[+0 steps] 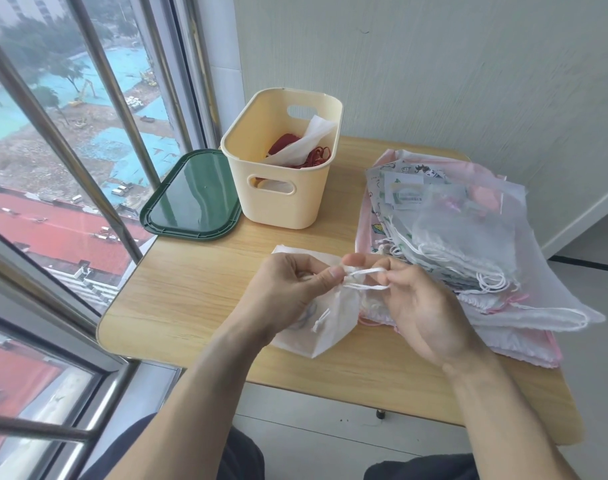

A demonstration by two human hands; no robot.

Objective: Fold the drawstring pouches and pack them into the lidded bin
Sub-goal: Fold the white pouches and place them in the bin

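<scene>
A small white drawstring pouch (pixel 333 317) hangs just above the wooden table (pixel 191 292), held by both hands. My left hand (pixel 288 289) pinches its gathered neck. My right hand (pixel 423 306) pinches the white drawstring loops at the pouch's mouth. The cream bin (pixel 281 188) stands open at the back of the table, with a red pouch and a white pouch inside. Its dark green lid (pixel 191 199) lies flat to the left of the bin.
A pile of flat pouches (pixel 468 244), sheer white, pink and printed, covers the table's right side. A window with metal bars (pixel 98 188) runs along the left. A wall stands behind the table. My knees show below the near edge.
</scene>
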